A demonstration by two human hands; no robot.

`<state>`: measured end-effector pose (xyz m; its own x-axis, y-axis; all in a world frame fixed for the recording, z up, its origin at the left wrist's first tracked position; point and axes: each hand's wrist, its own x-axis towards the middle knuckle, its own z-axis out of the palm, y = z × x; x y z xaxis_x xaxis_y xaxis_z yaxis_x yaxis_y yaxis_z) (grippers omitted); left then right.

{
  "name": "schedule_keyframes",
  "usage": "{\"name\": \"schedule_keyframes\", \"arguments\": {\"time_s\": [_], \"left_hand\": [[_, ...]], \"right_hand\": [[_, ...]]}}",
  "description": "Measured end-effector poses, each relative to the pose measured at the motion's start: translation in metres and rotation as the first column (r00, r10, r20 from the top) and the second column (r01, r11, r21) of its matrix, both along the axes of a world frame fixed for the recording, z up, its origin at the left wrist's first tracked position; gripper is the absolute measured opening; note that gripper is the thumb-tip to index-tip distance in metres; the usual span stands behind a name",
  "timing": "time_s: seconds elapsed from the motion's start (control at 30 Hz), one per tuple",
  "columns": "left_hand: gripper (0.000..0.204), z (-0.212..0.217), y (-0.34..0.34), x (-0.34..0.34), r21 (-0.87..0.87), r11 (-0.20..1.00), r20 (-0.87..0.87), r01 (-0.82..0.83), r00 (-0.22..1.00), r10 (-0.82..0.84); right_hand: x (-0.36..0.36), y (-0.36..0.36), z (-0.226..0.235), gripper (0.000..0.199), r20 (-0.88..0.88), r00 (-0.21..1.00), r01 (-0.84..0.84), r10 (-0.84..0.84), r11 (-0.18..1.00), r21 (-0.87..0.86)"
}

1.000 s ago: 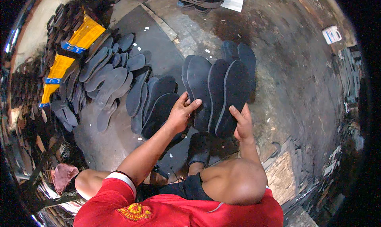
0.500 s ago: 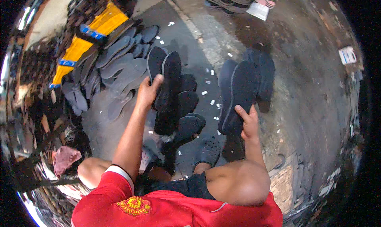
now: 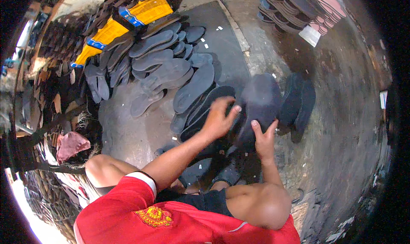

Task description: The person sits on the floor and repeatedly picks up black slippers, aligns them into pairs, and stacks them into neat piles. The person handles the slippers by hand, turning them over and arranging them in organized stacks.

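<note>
Dark grey rubber shoe soles lie spread on the floor in front of me. My right hand (image 3: 265,137) grips the near end of a blurred dark sole (image 3: 258,103) that is lifted a little off the floor. My left hand (image 3: 220,118) reaches across over the fanned row of soles (image 3: 194,90), fingers spread and touching the same sole's left edge. Two more soles (image 3: 301,101) lie just right of the held one.
A larger heap of soles (image 3: 147,58) covers the floor at the upper left, beside yellow packages (image 3: 106,32). Stacked soles (image 3: 294,5) stand at the top right. My bent knees and a red shirt fill the lower edge. A pink cloth (image 3: 70,143) lies left.
My left hand swung from the left row of soles over to the right, joining my right hand on the dark sole, which now looks lifted and blurred.
</note>
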<state>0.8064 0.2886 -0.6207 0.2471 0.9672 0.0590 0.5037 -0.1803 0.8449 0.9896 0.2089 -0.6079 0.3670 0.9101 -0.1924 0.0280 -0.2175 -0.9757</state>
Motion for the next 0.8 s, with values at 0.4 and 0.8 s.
{"name": "schedule_keyframes", "arguments": {"time_s": [0.4,0.8], "left_hand": [[0.055,-0.003,0.089,-0.118,0.076,0.981,-0.424,-0.179,0.885,0.194],[0.098,-0.035,0.094,-0.125,-0.072,0.993,-0.658,-0.094,0.753,0.023]], "right_hand": [[0.019,-0.051,-0.093,0.083,0.568,0.823,0.014,-0.010,1.000,-0.002],[-0.004,0.020,-0.043,0.075,0.733,0.611,0.153,0.299,0.864,-0.480]]}}
